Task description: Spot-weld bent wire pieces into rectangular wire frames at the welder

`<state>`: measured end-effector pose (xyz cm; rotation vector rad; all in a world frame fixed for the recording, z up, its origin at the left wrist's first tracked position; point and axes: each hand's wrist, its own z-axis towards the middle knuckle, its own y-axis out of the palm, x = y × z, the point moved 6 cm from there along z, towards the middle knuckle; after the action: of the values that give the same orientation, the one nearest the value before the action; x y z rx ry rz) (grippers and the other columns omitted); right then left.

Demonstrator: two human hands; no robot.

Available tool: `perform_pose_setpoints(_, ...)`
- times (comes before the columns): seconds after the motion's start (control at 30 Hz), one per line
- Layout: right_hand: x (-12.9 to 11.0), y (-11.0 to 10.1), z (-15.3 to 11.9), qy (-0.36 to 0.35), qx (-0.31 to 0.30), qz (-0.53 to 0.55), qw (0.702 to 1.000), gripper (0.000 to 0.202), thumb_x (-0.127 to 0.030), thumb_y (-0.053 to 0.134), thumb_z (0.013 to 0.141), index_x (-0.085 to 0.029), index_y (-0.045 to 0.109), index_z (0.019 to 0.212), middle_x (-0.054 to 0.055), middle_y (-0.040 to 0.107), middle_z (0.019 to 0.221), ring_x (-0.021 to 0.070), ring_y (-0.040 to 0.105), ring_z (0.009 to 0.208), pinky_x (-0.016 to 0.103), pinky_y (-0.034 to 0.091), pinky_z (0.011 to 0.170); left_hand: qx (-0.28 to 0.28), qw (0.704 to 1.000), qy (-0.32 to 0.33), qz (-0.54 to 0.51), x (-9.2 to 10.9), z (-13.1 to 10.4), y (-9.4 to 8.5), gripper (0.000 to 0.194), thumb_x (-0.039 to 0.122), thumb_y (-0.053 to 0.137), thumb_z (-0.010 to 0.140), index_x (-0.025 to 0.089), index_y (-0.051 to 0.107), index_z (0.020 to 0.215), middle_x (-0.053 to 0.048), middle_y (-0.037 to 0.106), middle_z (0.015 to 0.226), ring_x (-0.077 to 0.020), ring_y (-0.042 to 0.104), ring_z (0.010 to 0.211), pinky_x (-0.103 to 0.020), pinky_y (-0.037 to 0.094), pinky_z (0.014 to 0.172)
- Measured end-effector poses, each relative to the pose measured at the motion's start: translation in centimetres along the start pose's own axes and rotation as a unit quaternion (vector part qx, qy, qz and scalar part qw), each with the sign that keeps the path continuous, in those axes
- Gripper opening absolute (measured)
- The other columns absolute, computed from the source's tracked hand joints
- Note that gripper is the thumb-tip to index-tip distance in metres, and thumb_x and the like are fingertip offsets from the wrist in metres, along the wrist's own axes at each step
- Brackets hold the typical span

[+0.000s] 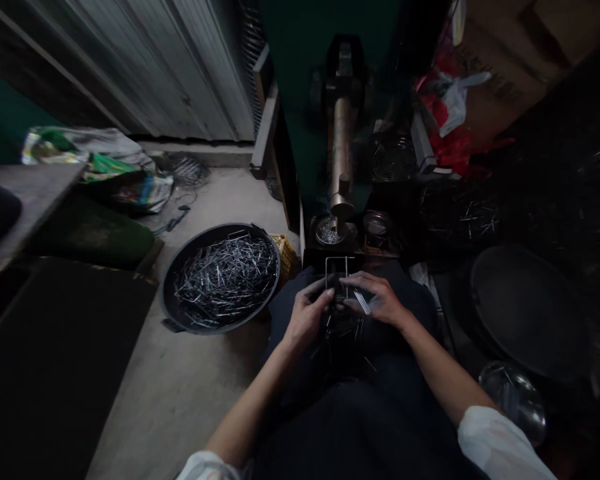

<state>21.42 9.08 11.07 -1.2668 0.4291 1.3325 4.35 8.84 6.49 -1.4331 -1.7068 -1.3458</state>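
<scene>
Silvery metal wire, bent into an angular frame (337, 258), stands between the two hands, above the lap and just before the base of a dark green machine (300, 40). The left hand (307, 308) comes in from the lower left, its forearm slanting upward and inward; the fingers curl toward the midline and, with the thumb laid along the near side, close narrowly on the frame's left leg. The right hand (380, 299) mirrors it from the lower right, wrist bent slightly inward, index finger extended to the frame's right leg. Several short, straight rods (363, 301) lie side by side in the right grip, between fingers and thumb, slanting down to the right; the exact contact of the right thumb is too dark to tell. Both forearms are bare below pale sleeves (500, 440), and together they form an open V.

Below the hands, loose wire pieces (347, 328) lie over the dark clothing of the lap. Beyond the frame, the machine's cylindrical metal arm (342, 157) points down toward a round dish (318, 233) of small bright pieces. To the left, a black basin (167, 300) on the concrete floor (180, 400) holds a heap of bent wires (227, 277).
</scene>
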Motion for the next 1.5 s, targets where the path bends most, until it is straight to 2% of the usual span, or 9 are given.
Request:
perform_pose_setpoints(0.37, 0.4, -0.5, -0.4, 0.021, 0.028, 0.020, 0.999, 0.044, -0.036, 0.075, 0.088, -0.025, 0.066, 0.130, 0.009, 0.068, 0.119, 0.0234, 0.066, 0.107, 0.037, 0.054, 0.094, -0.022, 1.000, 0.008, -0.020, -0.2, 0.2, 0.8, 0.064, 0.039, 0.082, 0.076, 0.016, 0.065, 0.132, -0.014, 0.070, 0.123, -0.0249, 0.071, 0.097, -0.032, 0.059, 0.078)
perform_pose_setpoints(0.6, 1.0, -0.6, -0.8, 0.017, 0.035, 0.027, 0.999, 0.042, -0.038, 0.075, 0.088, -0.026, 0.067, 0.128, 0.009, 0.068, 0.117, 0.0232, 0.067, 0.105, 0.037, 0.054, 0.093, 0.001, 1.000, 0.021, -0.003, -0.1, 0.2, 0.8, 0.063, 0.041, 0.084, 0.072, 0.017, 0.068, 0.128, -0.013, 0.073, 0.117, -0.0251, 0.071, 0.093, -0.036, 0.059, 0.083)
perform_pose_setpoints(0.77, 1.5, -0.6, -0.9, 0.031, 0.033, 0.030, 0.999, 0.041, -0.040, 0.074, 0.089, -0.026, 0.067, 0.127, 0.009, 0.069, 0.118, 0.0239, 0.066, 0.108, 0.038, 0.054, 0.095, -0.021, 1.000, 0.017, 0.000, -0.3, 0.4, 1.0, 0.060, 0.040, 0.080, 0.077, 0.018, 0.066, 0.131, -0.013, 0.071, 0.122, -0.0235, 0.071, 0.094, -0.035, 0.059, 0.083)
perform_pose_setpoints(0.97, 1.7, -0.7, -0.7, 0.028, 0.032, 0.037, 0.998, 0.041, -0.036, 0.074, 0.089, -0.027, 0.067, 0.128, 0.008, 0.069, 0.118, 0.0232, 0.067, 0.108, 0.037, 0.054, 0.094, -0.017, 0.999, 0.037, 0.022, -0.3, 0.8, 0.9, 0.056, 0.039, 0.078, 0.079, 0.016, 0.067, 0.130, -0.013, 0.070, 0.124, -0.0265, 0.068, 0.106, -0.033, 0.058, 0.085)
perform_pose_setpoints(1.2, 2.0, -1.0, -0.1, 0.029, 0.025, 0.028, 0.999, 0.041, -0.036, 0.074, 0.090, -0.026, 0.067, 0.129, 0.009, 0.068, 0.121, 0.0239, 0.066, 0.111, 0.038, 0.054, 0.097, -0.007, 1.000, 0.008, -0.012, -0.8, 1.4, 0.8, 0.068, 0.043, 0.081, 0.075, 0.015, 0.064, 0.133, -0.013, 0.073, 0.114, -0.0234, 0.072, 0.087, -0.034, 0.059, 0.077)
perform_pose_setpoints(1.5, 2.0, -0.8, 1.5, 0.020, 0.009, 0.036, 0.999, 0.042, -0.034, 0.074, 0.090, -0.027, 0.067, 0.130, 0.008, 0.069, 0.120, 0.0222, 0.067, 0.110, 0.035, 0.054, 0.094, -0.028, 0.999, 0.007, -0.037, -0.3, 2.2, 0.3, 0.066, 0.040, 0.081, 0.077, 0.016, 0.063, 0.135, -0.014, 0.072, 0.113, -0.0162, 0.069, 0.073, -0.029, 0.057, 0.069)
